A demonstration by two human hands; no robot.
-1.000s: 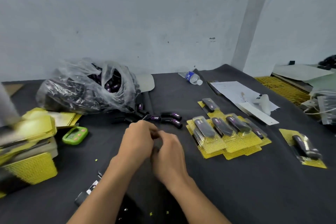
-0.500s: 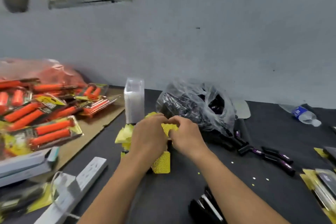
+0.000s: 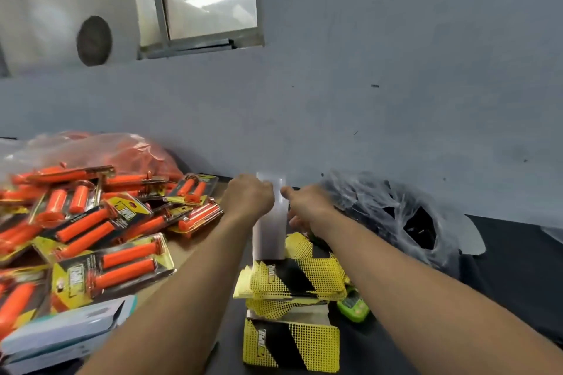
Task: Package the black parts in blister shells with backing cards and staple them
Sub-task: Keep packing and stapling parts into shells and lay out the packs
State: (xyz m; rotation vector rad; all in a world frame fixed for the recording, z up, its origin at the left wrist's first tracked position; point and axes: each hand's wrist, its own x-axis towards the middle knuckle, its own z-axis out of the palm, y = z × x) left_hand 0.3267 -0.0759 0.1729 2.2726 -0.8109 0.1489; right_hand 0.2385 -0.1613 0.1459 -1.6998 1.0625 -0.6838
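Shifted both hands forward and up since half a second ago, off the yellow cards and onto the tall stack of clear plastic blister shells (image 3: 269, 237), standing upright on the dark-clothed bench (image 3: 518, 277) close to the grey wall. Holds the left hand (image 3: 248, 196) curled tight against the stack's top left edge; cannot tell through the blur whether it pinches a shell. Sets the right hand (image 3: 307, 205) at the top right edge, thumb stretched toward the shells, lower fingers loosely spread beside the stack's wall, gripping nothing visible. Has the pile of yellow-and-black dotted backing cards (image 3: 292, 278) just in front of the shell stack, between the forearms, resting above a yellow-and-black card box (image 3: 291, 347). Has a small green plastic device (image 3: 353, 309) just right of those cards, beside the right forearm. Has the crumpled clear plastic bag of black parts (image 3: 396, 222) further right, near the right hand. Heaped at left: orange grips in yellow blister packs (image 3: 106, 265), with a white carton (image 3: 61, 335) at the near left corner.
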